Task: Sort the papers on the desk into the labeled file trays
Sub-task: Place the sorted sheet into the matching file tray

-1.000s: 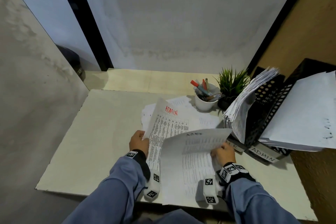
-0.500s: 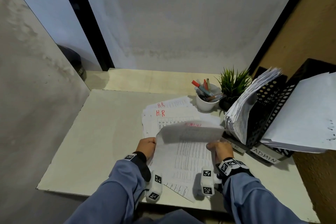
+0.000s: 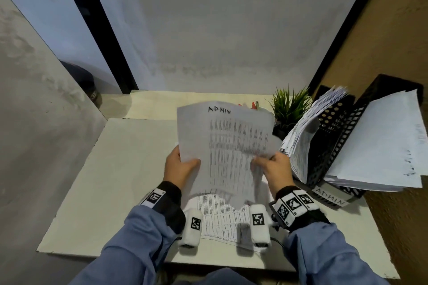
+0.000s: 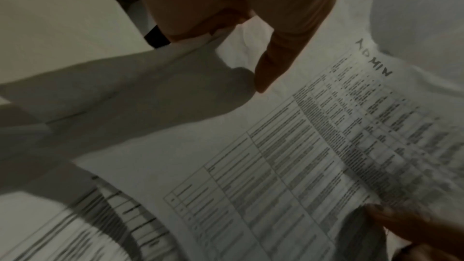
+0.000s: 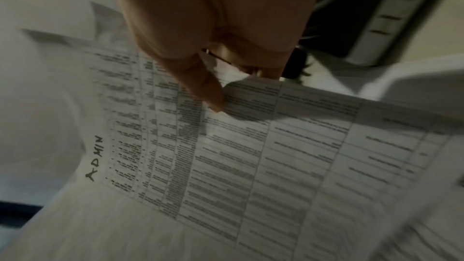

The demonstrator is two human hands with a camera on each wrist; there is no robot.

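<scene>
Both the left hand and right hand pinch an ADMIN sheet upright above the surface. The black file trays at right hold leaning paper stacks; one tray's label reads ADMIN.

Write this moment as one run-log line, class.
left hand: grips ADMIN sheet | right hand: grips same sheet | sheet: raised over desk | ADMIN tray: right

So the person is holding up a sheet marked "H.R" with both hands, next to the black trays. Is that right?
Not quite. The sheet held up by the left hand and right hand is marked "ADMIN", not "H.R"; the head view shows the word at its top. The rest holds: both hands grip it, beside the black trays.
</scene>
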